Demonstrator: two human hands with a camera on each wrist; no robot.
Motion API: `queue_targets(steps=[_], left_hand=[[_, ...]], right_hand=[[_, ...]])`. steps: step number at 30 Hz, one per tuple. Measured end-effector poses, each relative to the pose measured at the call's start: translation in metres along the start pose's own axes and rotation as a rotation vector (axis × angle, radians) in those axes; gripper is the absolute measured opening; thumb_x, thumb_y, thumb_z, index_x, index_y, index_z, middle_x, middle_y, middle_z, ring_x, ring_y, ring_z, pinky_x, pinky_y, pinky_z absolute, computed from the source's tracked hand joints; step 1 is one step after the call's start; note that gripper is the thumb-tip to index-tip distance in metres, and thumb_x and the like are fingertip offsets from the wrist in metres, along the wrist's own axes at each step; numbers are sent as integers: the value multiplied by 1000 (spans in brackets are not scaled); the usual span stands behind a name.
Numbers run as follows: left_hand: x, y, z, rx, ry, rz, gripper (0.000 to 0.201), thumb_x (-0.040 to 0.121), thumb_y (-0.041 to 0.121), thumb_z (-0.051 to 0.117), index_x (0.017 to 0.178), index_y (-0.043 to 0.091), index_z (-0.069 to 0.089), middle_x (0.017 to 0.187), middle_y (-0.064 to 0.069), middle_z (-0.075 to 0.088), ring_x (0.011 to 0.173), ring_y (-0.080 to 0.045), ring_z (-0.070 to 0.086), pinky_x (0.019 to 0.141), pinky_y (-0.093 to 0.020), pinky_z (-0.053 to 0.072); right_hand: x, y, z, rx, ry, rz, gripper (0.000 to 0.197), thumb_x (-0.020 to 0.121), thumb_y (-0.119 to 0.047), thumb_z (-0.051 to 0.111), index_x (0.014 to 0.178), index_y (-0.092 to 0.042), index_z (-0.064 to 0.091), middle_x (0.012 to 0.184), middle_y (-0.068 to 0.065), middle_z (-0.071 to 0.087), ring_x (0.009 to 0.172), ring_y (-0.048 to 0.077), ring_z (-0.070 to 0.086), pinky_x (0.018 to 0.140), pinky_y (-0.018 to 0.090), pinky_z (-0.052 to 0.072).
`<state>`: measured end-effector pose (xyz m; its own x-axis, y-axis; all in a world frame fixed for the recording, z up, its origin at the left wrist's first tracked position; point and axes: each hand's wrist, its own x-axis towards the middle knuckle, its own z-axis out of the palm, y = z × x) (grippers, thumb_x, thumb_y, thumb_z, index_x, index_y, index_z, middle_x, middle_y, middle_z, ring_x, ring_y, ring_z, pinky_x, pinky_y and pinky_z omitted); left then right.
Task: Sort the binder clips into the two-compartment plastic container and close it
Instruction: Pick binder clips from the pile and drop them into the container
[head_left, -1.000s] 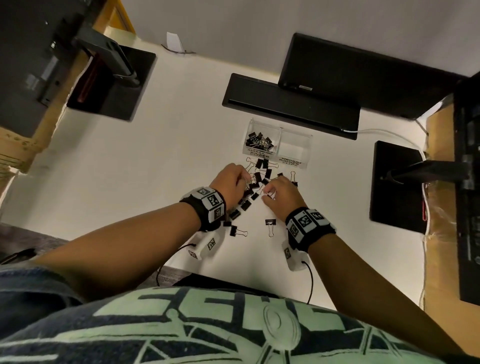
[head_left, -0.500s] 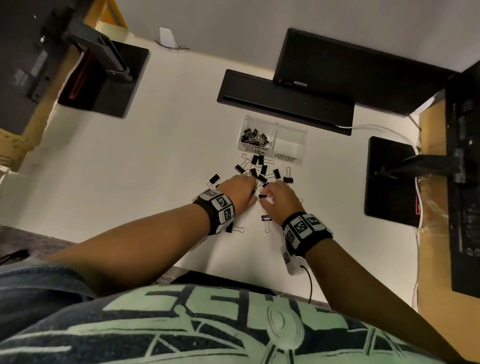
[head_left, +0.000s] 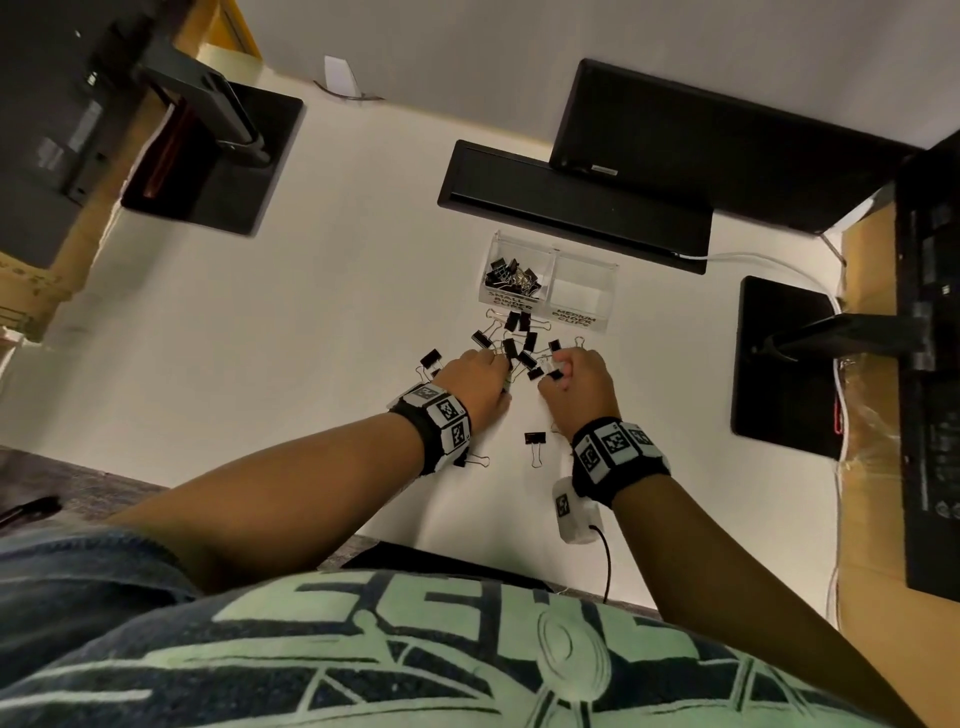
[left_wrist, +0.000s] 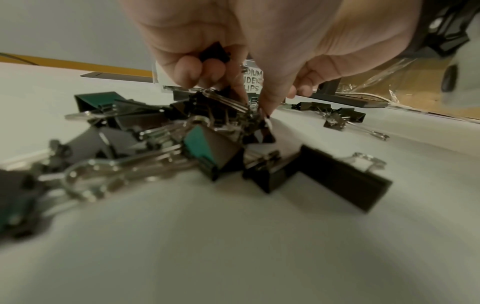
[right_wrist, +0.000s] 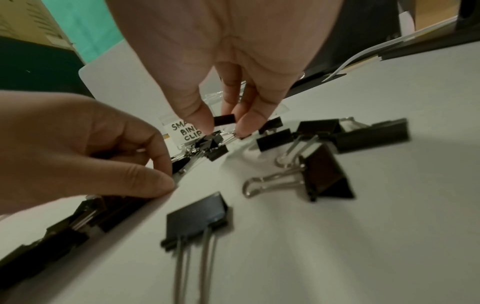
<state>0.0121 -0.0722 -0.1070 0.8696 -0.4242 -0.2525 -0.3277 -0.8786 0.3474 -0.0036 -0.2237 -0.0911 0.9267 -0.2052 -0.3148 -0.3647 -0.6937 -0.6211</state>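
Observation:
A clear two-compartment container (head_left: 609, 291) stands open on the white desk; its left half holds several small black binder clips (head_left: 508, 276), and its right half shows none. Loose black clips (head_left: 515, 340) lie in a pile in front of it. My left hand (head_left: 480, 376) is down in the pile: thumb and forefinger pinch at a clip (left_wrist: 255, 108) while the curled fingers hold another black clip (left_wrist: 215, 53). My right hand (right_wrist: 224, 128) pinches a small black clip (right_wrist: 225, 119) just above the pile.
A black keyboard (head_left: 571, 205) and monitor (head_left: 727, 150) lie behind the container. Monitor bases stand at the left (head_left: 218, 156) and right (head_left: 779, 364). Single clips lie near my wrists (head_left: 535, 439) and left of my left hand (head_left: 430, 358). A white cable (head_left: 753, 260) runs at the right.
Both hands have stayed over the pile and edged slightly toward the container. The left hand shifted right, uncovering a clip on its left side.

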Motion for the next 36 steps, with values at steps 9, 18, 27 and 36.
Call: queue_targets(steps=[9, 18, 27, 36], left_hand=[[3, 4, -7, -127, 13, -9, 25, 89, 27, 49, 103, 6, 54, 106, -11, 59, 101, -27, 55, 80, -37, 46], [32, -5, -59, -814, 124, -426, 24, 97, 27, 37, 87, 11, 51, 72, 2, 47, 63, -13, 43, 56, -25, 35], [87, -2, -109, -1507, 69, -675, 29, 95, 13, 30, 71, 11, 46, 63, -6, 52, 47, -13, 35, 44, -24, 26], [121, 1, -116, -795, 25, -535, 31, 95, 23, 37, 96, 2, 59, 86, -11, 68, 75, -27, 60, 69, -31, 52]], right_hand=[[11, -9, 19, -147, -60, -19, 26, 87, -10, 59, 112, -4, 58, 124, 12, 45, 98, 24, 56, 79, 19, 37], [8, -3, 3, 40, -48, 67, 18, 79, -15, 66, 96, -10, 67, 93, 0, 60, 83, 13, 55, 74, 22, 46], [17, 5, -31, 707, -118, 445, 11, 82, -10, 63, 81, 1, 66, 70, 13, 62, 49, 15, 59, 58, 26, 53], [40, -19, -61, 590, -81, 209, 18, 88, -9, 52, 90, -7, 70, 76, 8, 64, 68, 18, 59, 70, 30, 55]])
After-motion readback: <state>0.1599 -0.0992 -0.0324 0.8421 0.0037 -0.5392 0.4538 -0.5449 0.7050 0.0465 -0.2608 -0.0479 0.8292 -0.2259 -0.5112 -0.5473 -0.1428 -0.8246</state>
